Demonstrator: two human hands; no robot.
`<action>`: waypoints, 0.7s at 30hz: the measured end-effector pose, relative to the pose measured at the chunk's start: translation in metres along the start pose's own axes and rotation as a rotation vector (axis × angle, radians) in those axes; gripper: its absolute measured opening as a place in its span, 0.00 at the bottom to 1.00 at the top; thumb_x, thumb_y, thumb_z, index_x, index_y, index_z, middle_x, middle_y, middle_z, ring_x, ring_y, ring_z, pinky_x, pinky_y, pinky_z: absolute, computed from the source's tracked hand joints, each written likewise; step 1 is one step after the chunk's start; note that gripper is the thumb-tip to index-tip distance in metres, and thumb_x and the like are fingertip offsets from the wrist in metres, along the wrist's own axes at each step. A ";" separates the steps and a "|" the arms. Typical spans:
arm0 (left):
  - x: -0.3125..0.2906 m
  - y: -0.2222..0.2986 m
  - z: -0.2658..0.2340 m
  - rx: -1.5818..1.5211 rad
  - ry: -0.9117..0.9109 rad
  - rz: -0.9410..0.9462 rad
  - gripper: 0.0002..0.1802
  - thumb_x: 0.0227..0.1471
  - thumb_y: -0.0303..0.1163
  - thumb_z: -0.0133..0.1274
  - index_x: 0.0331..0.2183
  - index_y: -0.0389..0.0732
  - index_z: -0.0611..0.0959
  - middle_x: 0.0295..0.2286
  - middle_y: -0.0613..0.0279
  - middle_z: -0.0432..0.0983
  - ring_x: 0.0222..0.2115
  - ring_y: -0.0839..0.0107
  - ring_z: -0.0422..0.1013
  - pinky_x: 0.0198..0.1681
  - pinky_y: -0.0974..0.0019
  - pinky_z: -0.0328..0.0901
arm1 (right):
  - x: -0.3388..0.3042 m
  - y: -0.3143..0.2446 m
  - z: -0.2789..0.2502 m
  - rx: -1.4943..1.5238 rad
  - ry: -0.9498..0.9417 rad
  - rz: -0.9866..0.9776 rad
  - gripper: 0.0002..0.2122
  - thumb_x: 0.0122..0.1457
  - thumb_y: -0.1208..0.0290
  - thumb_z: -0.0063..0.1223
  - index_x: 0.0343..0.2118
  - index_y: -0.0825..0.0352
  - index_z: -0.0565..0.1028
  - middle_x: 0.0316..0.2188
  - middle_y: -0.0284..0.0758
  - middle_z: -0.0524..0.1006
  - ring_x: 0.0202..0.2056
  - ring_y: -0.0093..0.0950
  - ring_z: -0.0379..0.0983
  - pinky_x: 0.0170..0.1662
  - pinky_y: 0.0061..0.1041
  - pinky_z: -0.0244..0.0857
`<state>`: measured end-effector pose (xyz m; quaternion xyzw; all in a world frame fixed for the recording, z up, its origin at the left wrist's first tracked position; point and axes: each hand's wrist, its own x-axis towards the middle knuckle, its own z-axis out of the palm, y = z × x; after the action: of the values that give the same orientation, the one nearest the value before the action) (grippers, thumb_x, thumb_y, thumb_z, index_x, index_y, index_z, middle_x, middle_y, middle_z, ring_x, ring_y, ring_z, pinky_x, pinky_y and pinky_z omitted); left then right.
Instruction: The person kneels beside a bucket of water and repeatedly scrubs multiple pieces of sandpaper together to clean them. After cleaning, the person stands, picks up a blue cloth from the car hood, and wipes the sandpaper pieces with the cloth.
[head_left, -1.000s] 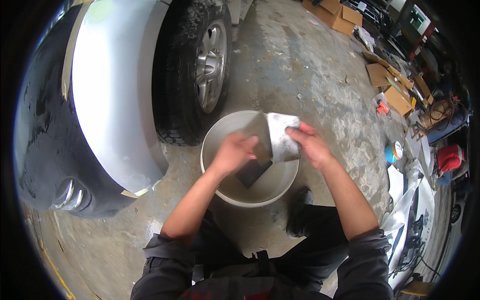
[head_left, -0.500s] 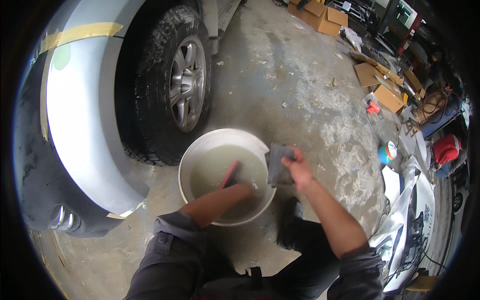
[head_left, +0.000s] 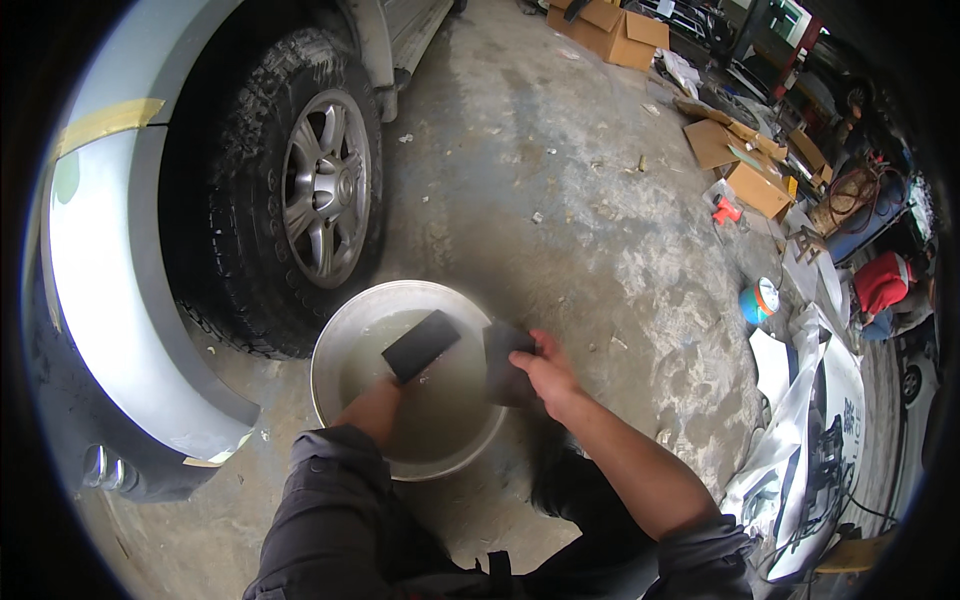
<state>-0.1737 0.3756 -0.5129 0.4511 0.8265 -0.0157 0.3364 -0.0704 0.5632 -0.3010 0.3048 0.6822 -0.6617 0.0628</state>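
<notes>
A round white bucket point(head_left: 317, 385) of cloudy water point(head_left: 445, 415) stands on the floor before me. Over the water, my left hand point(head_left: 384, 400) is closed on a dark rectangular sanding block point(head_left: 421, 346). Most of its fingers are hidden by the block. At the bucket's right rim, my right hand point(head_left: 548, 370) pinches a dark grey sheet point(head_left: 506, 355), which looks like sandpaper and is blurred by motion. The thumb lies across the sheet's face.
Left of the bucket are a car's wheel point(head_left: 325, 190) and a light fender point(head_left: 110, 260) with yellow masking tape point(head_left: 115, 125). At the right lie cardboard boxes point(head_left: 760, 188), a paint can point(head_left: 758, 300) and a white car panel point(head_left: 845, 400). A person in red point(head_left: 882, 283) is at far right.
My left hand has come up out of the water with the block, which lay partly sunk with its red side showing. The right hand's sheet is now over the bucket rim. The view has shifted.
</notes>
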 end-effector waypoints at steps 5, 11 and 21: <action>0.001 -0.009 0.001 -0.015 0.006 -0.037 0.13 0.59 0.37 0.54 0.40 0.41 0.86 0.34 0.52 0.82 0.36 0.56 0.77 0.42 0.51 0.71 | -0.005 -0.001 -0.012 0.101 -0.049 0.040 0.27 0.63 0.71 0.57 0.64 0.62 0.65 0.50 0.36 0.77 0.50 0.28 0.73 0.51 0.36 0.69; 0.002 -0.019 0.000 -0.043 0.023 -0.078 0.13 0.59 0.37 0.54 0.41 0.42 0.86 0.34 0.53 0.82 0.36 0.57 0.77 0.42 0.51 0.71 | -0.002 0.006 -0.015 0.032 -0.181 -0.065 0.25 0.62 0.77 0.57 0.62 0.66 0.66 0.44 0.37 0.79 0.47 0.29 0.75 0.50 0.32 0.70; -0.010 -0.028 -0.011 -0.106 0.074 -0.144 0.13 0.60 0.36 0.54 0.42 0.44 0.87 0.35 0.55 0.82 0.36 0.58 0.77 0.42 0.52 0.71 | -0.002 -0.008 -0.013 0.042 -0.213 -0.072 0.23 0.59 0.77 0.59 0.58 0.68 0.69 0.44 0.39 0.79 0.45 0.29 0.76 0.48 0.30 0.70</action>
<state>-0.1969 0.3556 -0.5065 0.3725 0.8682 0.0207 0.3271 -0.0688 0.5756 -0.2918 0.2092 0.6682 -0.7062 0.1049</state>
